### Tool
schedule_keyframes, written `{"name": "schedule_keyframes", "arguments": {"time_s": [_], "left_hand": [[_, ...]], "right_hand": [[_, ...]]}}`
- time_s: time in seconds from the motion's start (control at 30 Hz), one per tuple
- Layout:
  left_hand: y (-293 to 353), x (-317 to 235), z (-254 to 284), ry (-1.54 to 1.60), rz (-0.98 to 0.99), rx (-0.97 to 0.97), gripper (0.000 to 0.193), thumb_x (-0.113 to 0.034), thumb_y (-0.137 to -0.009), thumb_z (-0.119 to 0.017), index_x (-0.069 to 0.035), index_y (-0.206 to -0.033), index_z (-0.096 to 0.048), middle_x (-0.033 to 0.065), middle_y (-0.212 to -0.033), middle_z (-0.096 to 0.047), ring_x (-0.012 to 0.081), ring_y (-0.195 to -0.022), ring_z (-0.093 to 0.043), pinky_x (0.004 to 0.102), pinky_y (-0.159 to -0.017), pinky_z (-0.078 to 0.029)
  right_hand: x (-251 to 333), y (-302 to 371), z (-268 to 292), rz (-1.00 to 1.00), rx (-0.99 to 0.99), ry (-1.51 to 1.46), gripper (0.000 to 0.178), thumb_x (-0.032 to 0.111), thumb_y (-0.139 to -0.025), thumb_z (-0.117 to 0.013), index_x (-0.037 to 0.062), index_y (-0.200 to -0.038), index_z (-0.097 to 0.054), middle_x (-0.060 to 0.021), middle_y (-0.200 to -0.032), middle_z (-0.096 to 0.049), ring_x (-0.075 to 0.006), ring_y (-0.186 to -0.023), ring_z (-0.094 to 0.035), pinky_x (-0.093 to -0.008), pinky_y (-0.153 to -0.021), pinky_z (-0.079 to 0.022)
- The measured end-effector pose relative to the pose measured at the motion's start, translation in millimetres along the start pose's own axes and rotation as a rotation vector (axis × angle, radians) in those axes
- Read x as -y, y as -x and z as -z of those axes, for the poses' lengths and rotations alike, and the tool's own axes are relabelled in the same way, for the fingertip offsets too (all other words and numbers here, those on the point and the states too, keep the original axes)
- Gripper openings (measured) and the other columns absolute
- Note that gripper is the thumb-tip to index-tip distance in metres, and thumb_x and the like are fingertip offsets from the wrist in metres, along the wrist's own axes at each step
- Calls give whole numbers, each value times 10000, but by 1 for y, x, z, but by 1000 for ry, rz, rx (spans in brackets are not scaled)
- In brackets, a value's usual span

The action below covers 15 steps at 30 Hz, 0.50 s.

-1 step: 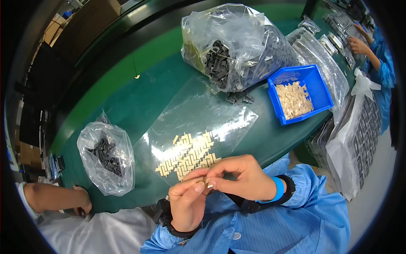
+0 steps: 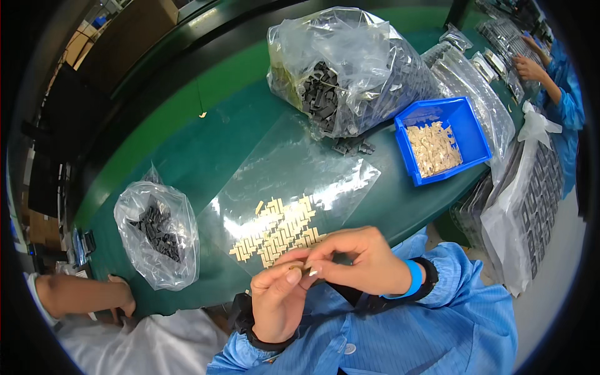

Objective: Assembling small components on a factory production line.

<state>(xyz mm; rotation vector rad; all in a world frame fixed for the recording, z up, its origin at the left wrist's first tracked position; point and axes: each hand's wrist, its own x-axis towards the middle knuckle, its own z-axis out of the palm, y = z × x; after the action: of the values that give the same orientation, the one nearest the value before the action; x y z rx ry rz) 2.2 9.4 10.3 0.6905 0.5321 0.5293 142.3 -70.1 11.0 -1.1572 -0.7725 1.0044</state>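
My left hand [image 2: 278, 306] and my right hand [image 2: 357, 261] meet low in the middle of the view. Thumbs and fingertips of both pinch a tiny part [image 2: 305, 269], tan and dark; the fingers cover most of it, so its exact shape is hidden. Just beyond my fingertips, many small cream L-shaped pieces [image 2: 279, 230] lie in tight slanting rows on a clear plastic sheet [image 2: 281, 159]. To the right, a blue bin [image 2: 478, 140] holds a heap of similar small tan pieces [image 2: 432, 149].
A large clear bag [image 2: 381, 75] of dark grey parts stands at the back, with loose dark parts [image 2: 355, 146] beside it. At left lies a smaller bag [image 2: 189, 215] of black parts, near another person's hand [image 2: 122, 295]. Another person's hands [image 2: 530, 65] are far right.
Both hands keep their pinch; their fingertips have shifted only very slightly around the small part. Everything else on the table stays in place.
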Motion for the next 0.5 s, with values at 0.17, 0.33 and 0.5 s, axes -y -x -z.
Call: {"name": "schedule_keyframes", "arguments": {"time_s": [0.17,0.33,0.5], "left_hand": [[1,-10,-1,-180,-190,-131,113,-52,-789,-551,24,-856,-600,172,-1008,-553,231,-885,-547,360,-762,-484],[3,-38,-18,-713,-427,-105,79,-25,-725,-605,22,-783,-632,132,-854,-598,183,-786,-560,296,-703,-480],[0,-53,-26,-1337,-835,171,148,60,-698,-596,42,-844,-615,164,-853,-604,293,-770,-588,324,-704,-465]], "right_hand": [[50,-9,57,424,-326,785,77,-24,-670,-593,4,-741,-605,-87,-636,-573,-171,-561,-564,-261,-512,-433],[87,3,114,459,-641,1322,76,8,-677,-610,32,-747,-590,-67,-616,-555,-198,-542,-526,-301,-524,-391],[86,1,143,536,-629,1675,55,47,-710,-590,38,-764,-598,-77,-625,-553,-241,-581,-533,-314,-544,-369]]}}
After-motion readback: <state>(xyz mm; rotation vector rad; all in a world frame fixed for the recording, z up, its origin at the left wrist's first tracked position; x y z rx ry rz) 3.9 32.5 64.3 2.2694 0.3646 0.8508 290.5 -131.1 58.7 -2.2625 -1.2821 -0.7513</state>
